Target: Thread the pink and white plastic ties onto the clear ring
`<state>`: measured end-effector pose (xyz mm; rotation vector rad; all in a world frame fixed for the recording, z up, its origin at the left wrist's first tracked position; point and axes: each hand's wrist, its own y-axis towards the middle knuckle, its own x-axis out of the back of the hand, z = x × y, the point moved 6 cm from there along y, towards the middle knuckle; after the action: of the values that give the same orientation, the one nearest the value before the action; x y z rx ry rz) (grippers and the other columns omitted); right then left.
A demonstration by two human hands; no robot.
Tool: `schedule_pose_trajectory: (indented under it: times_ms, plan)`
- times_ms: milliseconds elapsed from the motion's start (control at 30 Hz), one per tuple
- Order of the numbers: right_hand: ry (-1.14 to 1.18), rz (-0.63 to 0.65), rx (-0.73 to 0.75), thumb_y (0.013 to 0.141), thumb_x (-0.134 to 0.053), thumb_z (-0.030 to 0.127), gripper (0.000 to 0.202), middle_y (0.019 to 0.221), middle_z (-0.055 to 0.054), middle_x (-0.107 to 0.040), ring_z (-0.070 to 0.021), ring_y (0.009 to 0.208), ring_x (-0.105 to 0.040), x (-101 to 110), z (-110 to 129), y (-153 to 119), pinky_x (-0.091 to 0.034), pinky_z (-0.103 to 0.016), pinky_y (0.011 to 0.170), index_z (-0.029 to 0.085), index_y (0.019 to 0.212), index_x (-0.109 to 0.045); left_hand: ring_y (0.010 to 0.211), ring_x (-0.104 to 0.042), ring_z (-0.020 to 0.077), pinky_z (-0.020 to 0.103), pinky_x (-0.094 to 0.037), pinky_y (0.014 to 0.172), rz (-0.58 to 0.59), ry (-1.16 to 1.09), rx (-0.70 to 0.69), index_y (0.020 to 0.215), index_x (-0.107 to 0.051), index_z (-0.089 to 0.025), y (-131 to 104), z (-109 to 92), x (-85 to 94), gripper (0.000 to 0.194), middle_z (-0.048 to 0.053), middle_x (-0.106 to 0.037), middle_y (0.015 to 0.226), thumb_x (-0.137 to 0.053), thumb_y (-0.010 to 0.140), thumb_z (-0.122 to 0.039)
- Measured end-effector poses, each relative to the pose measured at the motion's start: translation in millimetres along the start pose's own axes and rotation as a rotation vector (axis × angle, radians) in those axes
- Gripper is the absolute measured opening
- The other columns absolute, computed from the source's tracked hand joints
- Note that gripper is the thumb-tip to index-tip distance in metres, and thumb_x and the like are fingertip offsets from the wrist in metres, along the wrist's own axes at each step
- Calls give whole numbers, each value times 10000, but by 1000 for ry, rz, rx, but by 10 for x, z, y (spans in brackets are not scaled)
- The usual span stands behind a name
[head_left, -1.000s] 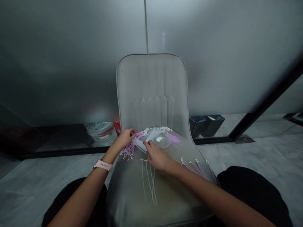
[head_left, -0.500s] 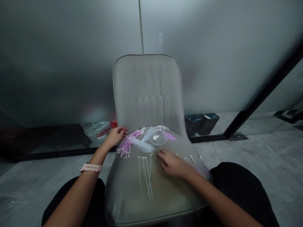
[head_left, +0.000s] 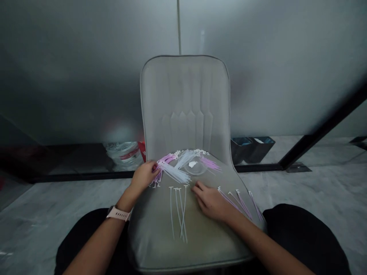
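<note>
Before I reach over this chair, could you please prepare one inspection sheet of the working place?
Surface: padded grey chair seat.
Work things: T-headed white ties and purple ties, heaped toward the back; four loose white ties in front, several loose purple ties at right.
Clutter: white scrap on or in a clear round dish.
Hands: left hand at the heap's left end, grip unclear; right hand beside the loose white ties, no tie visible in it.
Cables: nothing seen.
Surroundings: frosted glass partition behind; dark bins at right.
</note>
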<state>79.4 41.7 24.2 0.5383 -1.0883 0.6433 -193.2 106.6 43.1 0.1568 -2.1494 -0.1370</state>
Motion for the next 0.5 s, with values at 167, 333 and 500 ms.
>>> schedule_pose_trajectory:
  times_ms: [167,333,500]
  plan:
    - [9,-8,27,924,-443,138,183,1034,-87,-614,-193,826,-600,131,11,307,-400,-289,699,172,1042,-579,670,-594,211,268,-360,624,22,-26,26,749,-682,-194,82,63,-28,117,54,-678,708,-637,751,-302]
    - [-56,-69,132,958,-386,127,274,1129,-101,-604,-199,951,-600,364,220,1134,-411,-286,767,168,1163,-562,642,-604,205,266,-376,603,48,-110,2,749,-709,-182,79,131,64,207,42,-692,681,-605,765,-360]
    - [-105,7,251,920,-449,137,264,1149,-125,-610,-224,917,-619,251,435,1880,-426,-308,739,165,1099,-641,634,-615,198,264,-404,589,58,-180,7,762,-693,-163,88,165,57,266,42,-694,684,-546,791,-383]
